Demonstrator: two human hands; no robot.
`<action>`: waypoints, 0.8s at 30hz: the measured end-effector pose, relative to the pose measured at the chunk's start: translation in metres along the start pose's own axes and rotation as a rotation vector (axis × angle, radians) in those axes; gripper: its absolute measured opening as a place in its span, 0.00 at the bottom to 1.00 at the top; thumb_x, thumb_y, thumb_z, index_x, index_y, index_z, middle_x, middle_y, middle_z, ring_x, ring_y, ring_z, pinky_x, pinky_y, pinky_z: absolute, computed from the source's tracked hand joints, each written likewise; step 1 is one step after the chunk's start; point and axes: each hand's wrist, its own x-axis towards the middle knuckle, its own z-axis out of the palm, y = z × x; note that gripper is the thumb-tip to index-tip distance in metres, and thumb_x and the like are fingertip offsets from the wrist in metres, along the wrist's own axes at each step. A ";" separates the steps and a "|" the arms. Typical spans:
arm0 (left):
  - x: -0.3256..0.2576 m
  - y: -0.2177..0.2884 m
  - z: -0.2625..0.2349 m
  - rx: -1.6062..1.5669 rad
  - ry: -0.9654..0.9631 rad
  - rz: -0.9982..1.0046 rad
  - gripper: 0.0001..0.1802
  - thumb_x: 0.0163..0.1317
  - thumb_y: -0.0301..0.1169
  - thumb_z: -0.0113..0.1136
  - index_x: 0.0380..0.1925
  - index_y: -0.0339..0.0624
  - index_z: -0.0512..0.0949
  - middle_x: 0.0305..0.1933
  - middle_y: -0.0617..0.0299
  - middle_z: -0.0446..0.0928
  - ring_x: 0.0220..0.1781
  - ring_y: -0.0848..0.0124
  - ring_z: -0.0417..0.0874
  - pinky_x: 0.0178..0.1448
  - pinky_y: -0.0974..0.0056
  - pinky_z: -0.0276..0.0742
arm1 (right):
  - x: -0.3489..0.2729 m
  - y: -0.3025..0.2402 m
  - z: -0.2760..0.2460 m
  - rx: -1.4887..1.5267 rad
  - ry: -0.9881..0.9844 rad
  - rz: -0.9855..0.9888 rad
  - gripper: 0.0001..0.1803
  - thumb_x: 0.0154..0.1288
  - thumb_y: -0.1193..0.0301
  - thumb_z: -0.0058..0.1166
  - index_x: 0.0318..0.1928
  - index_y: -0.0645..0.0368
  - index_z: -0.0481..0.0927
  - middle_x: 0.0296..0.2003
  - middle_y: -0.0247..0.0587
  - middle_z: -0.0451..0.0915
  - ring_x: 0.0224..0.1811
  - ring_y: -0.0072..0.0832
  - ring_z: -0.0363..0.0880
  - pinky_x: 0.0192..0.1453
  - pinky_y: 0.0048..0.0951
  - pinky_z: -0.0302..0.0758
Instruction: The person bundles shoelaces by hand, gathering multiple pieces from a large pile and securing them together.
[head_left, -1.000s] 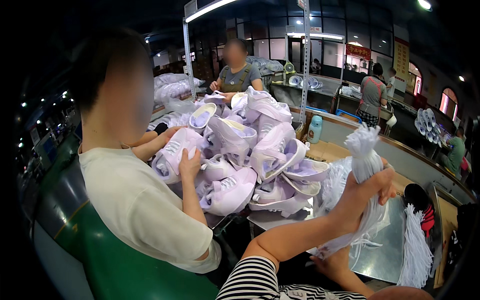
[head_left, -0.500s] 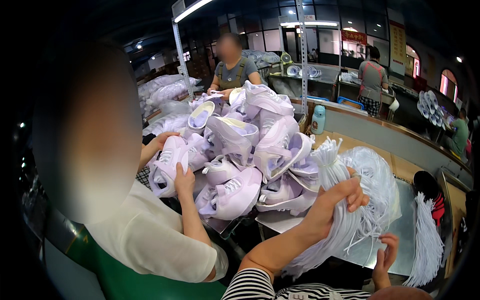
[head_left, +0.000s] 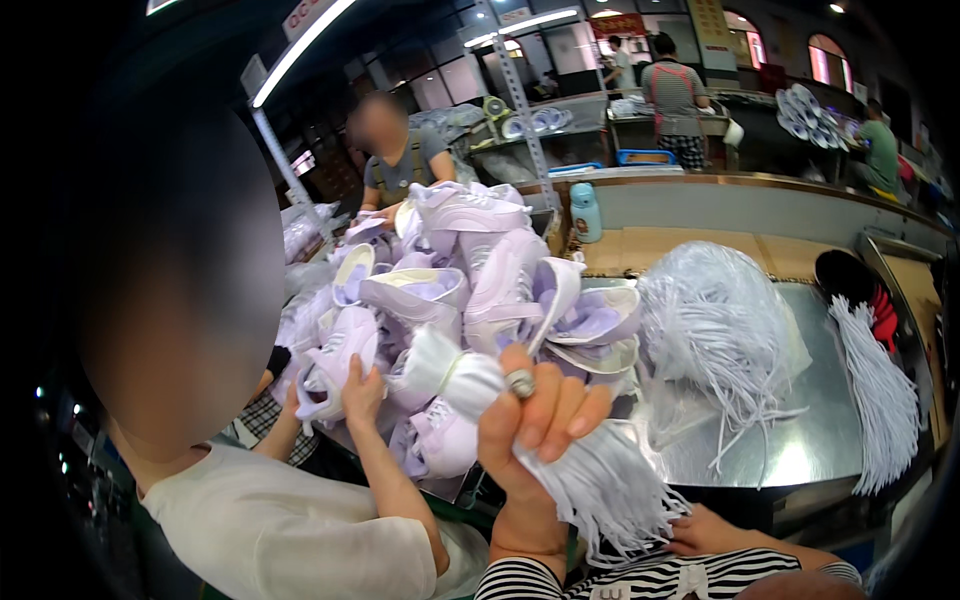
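My left hand (head_left: pixel 545 420) is closed round a thick bundle of white shoelaces (head_left: pixel 615 490), raised in front of the pile of shoes. A band ties the bundle near its top end, and the loose ends hang down to the right. Low in front of my striped top, my right hand (head_left: pixel 697 532) has its fingers stretched out beside those loose ends; whether it touches them I cannot tell. Pale lilac shoes (head_left: pixel 505 280) are heaped just beyond the bundle. To the right, a clear plastic bag (head_left: pixel 720 330) full of white laces lies on a metal tabletop (head_left: pixel 800 430).
Another lace bundle (head_left: pixel 875 400) hangs over the table's right edge, near a black bowl-like object (head_left: pixel 845 275) and red handles (head_left: pixel 884 318). A blue bottle (head_left: pixel 586 213) stands behind. At my left a person in a white shirt (head_left: pixel 290 510) holds a shoe; another person (head_left: pixel 405 160) stands across the pile.
My left hand has brought the lace bundle leftward and tilted it over, in front of the shoes. My right hand has moved left, close to my body. The view has turned to the right.
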 end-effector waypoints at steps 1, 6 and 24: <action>-0.005 -0.002 -0.006 0.082 0.006 -0.053 0.05 0.64 0.31 0.55 0.37 0.46 0.70 0.19 0.72 0.61 0.20 0.80 0.63 0.41 0.66 0.64 | -0.007 -0.008 -0.015 -0.042 -0.054 0.152 0.12 0.62 0.62 0.60 0.43 0.53 0.84 0.43 0.41 0.83 0.50 0.42 0.79 0.56 0.43 0.74; -0.049 -0.024 -0.067 0.705 0.132 -0.549 0.12 0.59 0.27 0.64 0.42 0.41 0.74 0.28 0.61 0.78 0.25 0.77 0.74 0.29 0.70 0.66 | -0.051 0.002 -0.070 0.229 0.384 0.629 0.12 0.62 0.70 0.61 0.46 0.58 0.83 0.39 0.42 0.84 0.39 0.34 0.84 0.42 0.29 0.80; -0.098 -0.048 -0.172 1.252 -0.398 -0.635 0.60 0.49 0.43 0.77 0.74 0.38 0.46 0.74 0.48 0.57 0.77 0.57 0.56 0.76 0.57 0.54 | 0.054 -0.042 -0.155 0.225 0.088 0.250 0.20 0.58 0.70 0.66 0.52 0.52 0.80 0.44 0.38 0.78 0.42 0.33 0.80 0.40 0.28 0.76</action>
